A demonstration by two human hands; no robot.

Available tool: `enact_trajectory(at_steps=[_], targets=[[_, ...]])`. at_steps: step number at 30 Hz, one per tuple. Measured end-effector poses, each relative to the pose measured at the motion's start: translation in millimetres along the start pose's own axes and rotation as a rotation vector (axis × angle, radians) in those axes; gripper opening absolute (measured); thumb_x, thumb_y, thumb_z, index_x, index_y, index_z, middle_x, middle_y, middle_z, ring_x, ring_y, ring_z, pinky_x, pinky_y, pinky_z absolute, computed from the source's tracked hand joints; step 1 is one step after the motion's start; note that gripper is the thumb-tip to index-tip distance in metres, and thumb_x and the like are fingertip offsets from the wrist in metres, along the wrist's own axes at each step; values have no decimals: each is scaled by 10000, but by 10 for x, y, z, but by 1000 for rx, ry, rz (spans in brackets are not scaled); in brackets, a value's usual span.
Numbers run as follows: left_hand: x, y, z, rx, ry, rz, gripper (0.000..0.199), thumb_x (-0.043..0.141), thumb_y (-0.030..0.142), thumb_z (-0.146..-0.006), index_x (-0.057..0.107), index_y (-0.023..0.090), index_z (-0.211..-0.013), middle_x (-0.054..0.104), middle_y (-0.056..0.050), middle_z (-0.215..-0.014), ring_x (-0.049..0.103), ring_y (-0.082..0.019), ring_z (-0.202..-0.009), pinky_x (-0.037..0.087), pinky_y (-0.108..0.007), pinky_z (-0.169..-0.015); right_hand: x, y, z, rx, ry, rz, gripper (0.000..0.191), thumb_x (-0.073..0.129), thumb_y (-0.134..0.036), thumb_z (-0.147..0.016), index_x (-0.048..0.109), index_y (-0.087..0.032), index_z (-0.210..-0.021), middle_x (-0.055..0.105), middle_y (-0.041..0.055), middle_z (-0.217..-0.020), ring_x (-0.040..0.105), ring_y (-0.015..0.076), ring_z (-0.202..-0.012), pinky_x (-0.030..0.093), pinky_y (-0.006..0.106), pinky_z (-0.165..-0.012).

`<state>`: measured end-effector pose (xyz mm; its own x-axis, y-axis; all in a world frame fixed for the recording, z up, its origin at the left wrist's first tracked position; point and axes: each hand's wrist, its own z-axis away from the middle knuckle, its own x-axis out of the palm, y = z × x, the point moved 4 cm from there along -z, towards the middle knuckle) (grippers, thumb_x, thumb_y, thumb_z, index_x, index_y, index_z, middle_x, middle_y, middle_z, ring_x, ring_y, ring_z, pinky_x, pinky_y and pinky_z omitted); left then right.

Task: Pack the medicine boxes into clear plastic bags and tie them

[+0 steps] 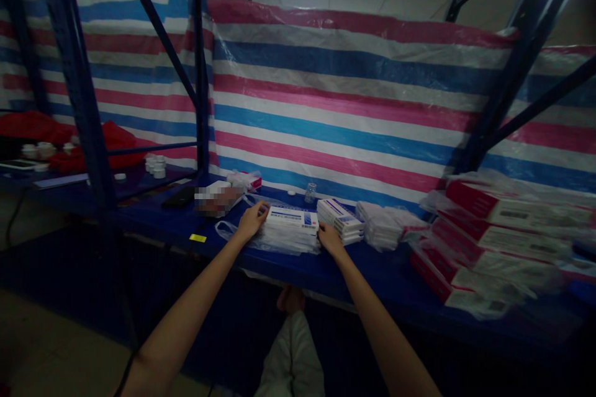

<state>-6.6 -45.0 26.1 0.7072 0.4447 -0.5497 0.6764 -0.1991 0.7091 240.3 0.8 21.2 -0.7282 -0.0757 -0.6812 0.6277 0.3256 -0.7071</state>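
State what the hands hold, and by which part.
The left hand and right hand are at opposite ends of the boxes between them; whether they grip cannot be told.

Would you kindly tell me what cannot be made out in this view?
In the head view:
Top white box: its fine print, too small.
Left hand, right hand: whether they grip, too small.
Red-and-white boxes: their labels, blurred beneath plastic.
Pixelated item: its surface, masked by blocks.
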Motion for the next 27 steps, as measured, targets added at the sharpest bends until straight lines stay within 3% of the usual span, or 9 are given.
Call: enact_trajectory(at_steps=[3,5,8,10,13,16,20,24,27], targets=[[-48,36,24,20,64,-51,247,466,381,-800,571,215,-950,640,-10,-898,568,-138,-668,408,-247,-639,-21,-30,72,0,12,32,348,338,-204,-836,644,-168,-995,659,30,-688,595,148,-525,478,254,-528],[-49,45,33,44,67,-79,264,426,391,-823,597,200,-889,636,-25,-915,572,-153,-740,408,-257,-697,-40,-74,183,-52,65,80,340,350,-202,-842,619,-157,-1045,663,62,-827,627,171,-674,500,286,-635],[-22,23,39,53,43,-114,336,368,397,-854,625,182,-849,640,-59,-911,572,-188,-847,398,-279,-758,-44,-164,429,-278,251,310,376,355,-120,-822,549,-134,-1144,562,127,-1130,587,200,-942,475,326,-805],[4,-5,37,36,10,-124,309,383,365,-853,632,182,-869,645,-70,-924,573,-201,-878,391,-280,-758,3,-175,574,-411,343,498,425,366,-63,-787,523,-140,-1174,505,139,-1211,544,220,-1034,458,351,-848],[29,-62,27,-41,-33,-108,213,451,288,-817,637,184,-833,653,-66,-897,583,-204,-878,380,-260,-724,76,-93,657,-457,329,590,447,375,-44,-761,540,-141,-1165,556,130,-1157,533,224,-1061,455,340,-854],[28,-112,10,-99,-26,-97,202,473,279,-791,621,177,-698,644,-45,-756,593,-194,-789,366,-241,-655,80,-21,688,-436,275,560,486,312,-18,-758,566,-151,-1150,608,101,-1085,588,183,-958,464,291,-814],[28,-189,-21,-155,-12,-76,263,470,306,-777,567,172,-572,589,-14,-613,569,-171,-666,335,-230,-572,49,-8,806,-433,227,576,489,304,9,-724,680,-216,-939,627,48,-1071,601,180,-900,440,325,-818],[25,-257,-53,-193,-9,-38,282,466,289,-765,526,168,-517,541,0,-535,556,-164,-619,324,-231,-542,32,-42,952,-547,208,564,527,325,26,-697,671,-288,-940,632,8,-1067,550,182,-1022,251,437,-1005],[12,-267,-59,-195,9,-11,256,453,250,-760,525,164,-530,551,-6,-546,564,-169,-630,343,-237,-559,-39,-55,1035,-613,237,580,543,363,14,-684,641,-342,-985,623,-11,-1081,497,206,-1094,147,501,-1024]])
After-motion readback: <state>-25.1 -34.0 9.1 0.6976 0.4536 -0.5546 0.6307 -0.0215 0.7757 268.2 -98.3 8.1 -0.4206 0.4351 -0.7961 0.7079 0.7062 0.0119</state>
